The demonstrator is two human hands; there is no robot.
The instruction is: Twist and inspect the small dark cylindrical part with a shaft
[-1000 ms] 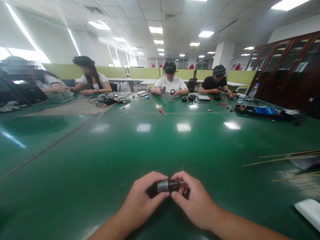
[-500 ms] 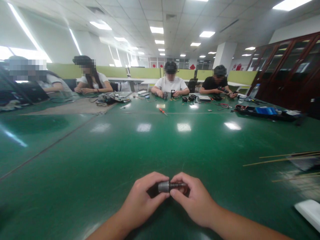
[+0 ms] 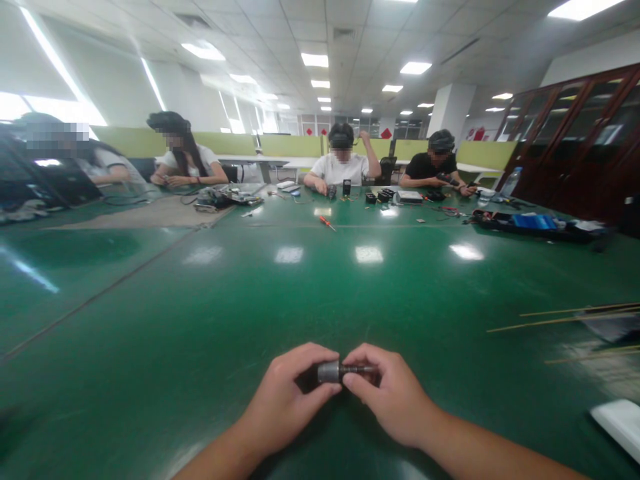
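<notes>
Low over the green table [image 3: 280,293], both my hands meet around a small cylindrical metal part [image 3: 329,371] with a grey sleeve and a darker shaft poking out to the right. My left hand [image 3: 287,400] has its fingers curled round the grey end. My right hand [image 3: 387,397] pinches the dark shaft between thumb and fingers. The part's far side is hidden by my fingers.
Thin wooden sticks [image 3: 565,315] lie at the right, with a white flat object [image 3: 617,423] near the right front edge. Across the table sit several people with tools, a red screwdriver [image 3: 326,223], and a black tool case [image 3: 530,223]. Wooden cabinets [image 3: 575,140] line the right wall.
My hands and the part have barely moved. The person in white across the table has raised one arm to the head.
</notes>
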